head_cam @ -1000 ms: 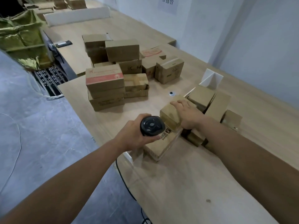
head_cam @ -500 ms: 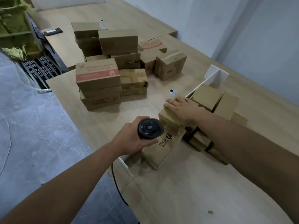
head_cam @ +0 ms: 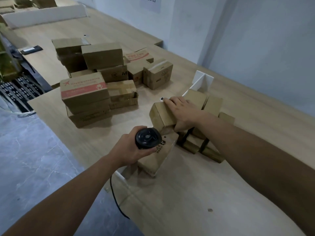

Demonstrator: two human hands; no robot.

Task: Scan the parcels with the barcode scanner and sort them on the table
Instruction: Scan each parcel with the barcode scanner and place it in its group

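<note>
A: From the head camera, what is the left hand (head_cam: 131,149) doing?

B: It is wrapped tightly round the black barcode scanner (head_cam: 148,138), fingers curled about the body, with its cable (head_cam: 115,200) dropping off the table's front edge.

A: And the right hand (head_cam: 183,110)?

B: It lies over the top of a small parcel (head_cam: 162,114), fingers stretched along the upper face and the thumb tucked down the near side (so it grips the box rather than only resting on it). That parcel sits just above a longer printed parcel (head_cam: 157,157), which lies on the wooden table (head_cam: 187,201) right beneath the scanner.

A: Where are the other parcels?

B: 1 stack of boxes (head_cam: 95,86) stands further back to the left. A smaller cluster (head_cam: 201,142) lies under the right forearm, beside a white divider (head_cam: 202,80).
</note>
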